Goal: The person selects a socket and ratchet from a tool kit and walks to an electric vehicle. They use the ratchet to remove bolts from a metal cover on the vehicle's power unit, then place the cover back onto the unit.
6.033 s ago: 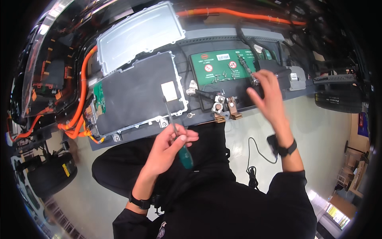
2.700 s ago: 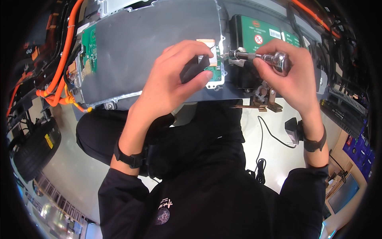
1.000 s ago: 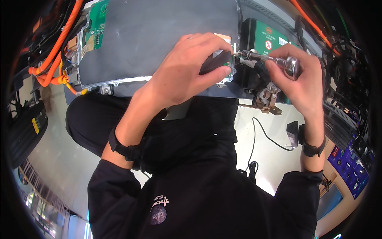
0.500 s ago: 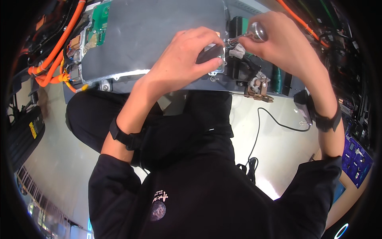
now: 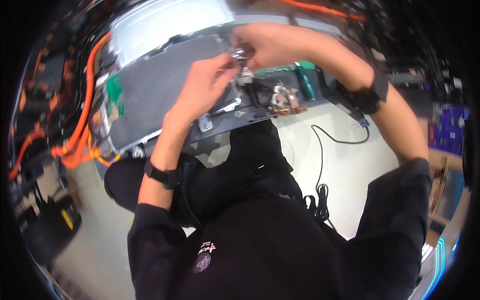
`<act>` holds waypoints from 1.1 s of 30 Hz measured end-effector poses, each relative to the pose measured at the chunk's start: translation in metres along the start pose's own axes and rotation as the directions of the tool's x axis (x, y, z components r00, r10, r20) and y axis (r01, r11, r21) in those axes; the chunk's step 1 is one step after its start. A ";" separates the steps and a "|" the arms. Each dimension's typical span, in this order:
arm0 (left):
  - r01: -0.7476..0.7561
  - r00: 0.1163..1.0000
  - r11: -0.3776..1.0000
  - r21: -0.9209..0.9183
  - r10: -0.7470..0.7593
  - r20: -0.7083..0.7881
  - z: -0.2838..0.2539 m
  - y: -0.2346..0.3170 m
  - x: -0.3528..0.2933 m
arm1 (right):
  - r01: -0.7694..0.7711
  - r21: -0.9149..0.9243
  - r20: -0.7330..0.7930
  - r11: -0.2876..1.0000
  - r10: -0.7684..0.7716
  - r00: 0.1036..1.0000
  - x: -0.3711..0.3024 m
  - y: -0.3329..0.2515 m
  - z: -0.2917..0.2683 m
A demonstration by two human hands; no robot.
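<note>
Ratchet by the case's right edge
My right hand grips it; whether my left hand's fingers hold anything, I can't tell. Tilted, it could slip and nick them.

The rounded metal tool gleams silver; the flat rectangular panel is plain dark grey; the tubular cable, bright orange.
</note>
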State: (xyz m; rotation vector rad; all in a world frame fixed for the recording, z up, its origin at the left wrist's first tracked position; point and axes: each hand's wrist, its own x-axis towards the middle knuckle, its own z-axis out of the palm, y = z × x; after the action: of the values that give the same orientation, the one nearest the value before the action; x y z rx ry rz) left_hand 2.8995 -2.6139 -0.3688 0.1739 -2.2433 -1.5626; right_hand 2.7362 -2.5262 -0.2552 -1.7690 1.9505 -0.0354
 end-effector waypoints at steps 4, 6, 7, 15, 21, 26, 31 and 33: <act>0.037 0.999 0.998 0.056 -0.037 0.010 -0.002 0.003 0.006 | -0.214 0.226 0.187 0.950 0.173 0.967 -0.022 -0.008 -0.015; 0.003 1.000 0.997 0.081 -0.003 -0.001 0.001 -0.004 0.004 | -0.224 0.370 0.219 0.902 0.150 0.964 -0.033 -0.005 -0.007; -0.003 1.000 0.999 0.053 0.004 -0.014 0.000 -0.006 0.006 | -0.220 0.419 0.189 0.881 0.153 0.970 -0.044 -0.007 -0.005; -0.008 0.994 0.998 -0.069 0.000 -0.105 0.013 -0.004 0.001 | -0.309 0.738 0.187 0.600 0.258 0.948 -0.051 -0.027 0.024; 0.037 0.995 0.955 0.294 -0.007 -0.103 -0.003 -0.003 0.001 | -0.278 0.661 0.271 0.697 0.123 0.955 -0.037 -0.022 0.023; -0.033 0.999 0.981 0.190 0.040 -0.033 0.010 -0.005 0.007 | 0.278 -0.462 -0.170 0.842 -0.392 0.904 -0.023 0.046 0.020; 0.007 0.984 1.000 0.021 -0.003 -0.178 0.014 -0.008 0.005 | -0.173 0.166 -0.007 0.971 0.177 0.984 -0.035 -0.011 0.007; 0.004 0.974 1.000 0.019 0.000 -0.226 0.014 -0.011 0.004 | -0.424 0.476 0.274 0.770 0.328 0.904 -0.042 -0.032 0.005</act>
State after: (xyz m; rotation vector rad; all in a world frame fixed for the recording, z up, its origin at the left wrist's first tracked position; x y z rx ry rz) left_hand 2.8889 -2.6065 -0.3817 0.3422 -2.0821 -1.4432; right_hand 2.7692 -2.4906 -0.2339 -0.9704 1.8954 -0.2452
